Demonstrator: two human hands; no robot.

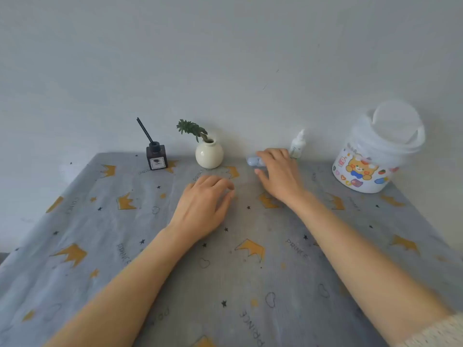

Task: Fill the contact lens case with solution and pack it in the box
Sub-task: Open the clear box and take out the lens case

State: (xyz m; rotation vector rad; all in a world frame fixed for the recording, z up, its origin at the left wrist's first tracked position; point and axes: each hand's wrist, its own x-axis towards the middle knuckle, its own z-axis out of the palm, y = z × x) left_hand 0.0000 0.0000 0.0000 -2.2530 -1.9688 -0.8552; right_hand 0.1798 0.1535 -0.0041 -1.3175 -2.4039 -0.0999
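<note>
A pale blue contact lens case (253,161) lies near the back edge of the table, mostly hidden under my right hand (278,175). That hand reaches over it with fingers spread, fingertips touching or just above the case; a firm grip does not show. A small white solution bottle (297,144) stands upright just behind the right hand, by the wall. My left hand (204,205) rests palm down on the cloth in the middle, fingers loosely curled, holding nothing. No box is in view.
A grey tablecloth (125,246) with yellow crowns covers the table. Along the wall stand a dark reed diffuser (156,156) and a white round vase (209,154) with a green sprig. A white sticker-covered tub (373,159) with its lid flipped up sits at the right.
</note>
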